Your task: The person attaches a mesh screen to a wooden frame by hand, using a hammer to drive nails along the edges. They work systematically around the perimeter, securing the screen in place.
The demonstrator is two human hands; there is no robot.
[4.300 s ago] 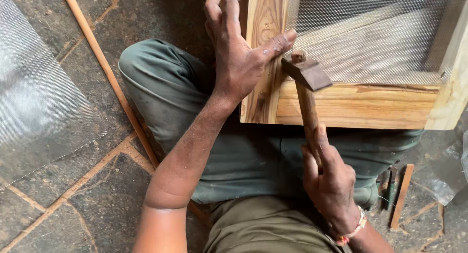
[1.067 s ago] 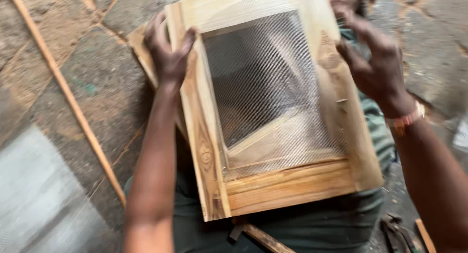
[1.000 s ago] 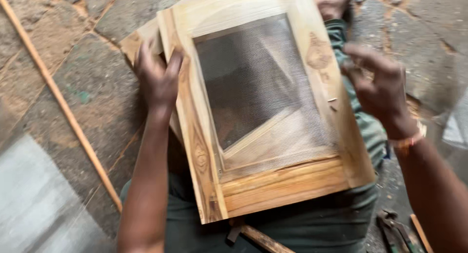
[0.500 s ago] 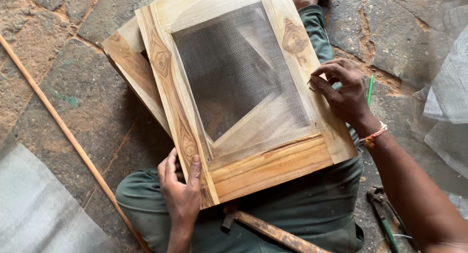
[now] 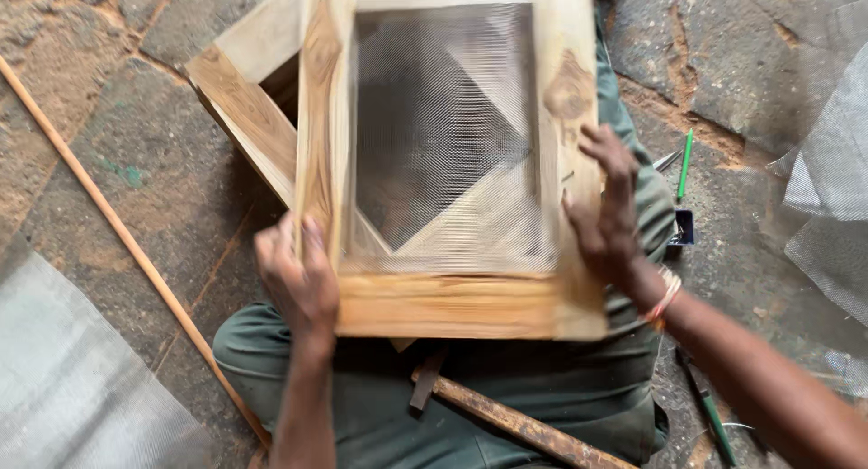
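A wooden frame [image 5: 452, 302] with grey wire mesh [image 5: 438, 134] stretched across its opening rests over my lap. My left hand [image 5: 294, 279] grips its lower left corner. My right hand [image 5: 604, 217] lies on the right rail, fingers spread and pressing on the wood. A second wooden frame [image 5: 249, 116] lies underneath, sticking out to the upper left. A hammer [image 5: 506, 415] with a wooden handle rests on my green trousers just below the frame.
A thin wooden strip [image 5: 127, 238] runs diagonally across the stone floor on the left. Mesh sheets lie at the lower left [image 5: 63, 378] and at the right edge [image 5: 827, 189]. A green pencil [image 5: 684, 161], a small dark item [image 5: 683, 227] and a green-handled tool [image 5: 710, 415] lie right of my leg.
The hammer has gone from my right hand to my lap. Both hands took the frame and turned it, and its rails now run straight up and down in view; my left hand shifted along the lower left corner.
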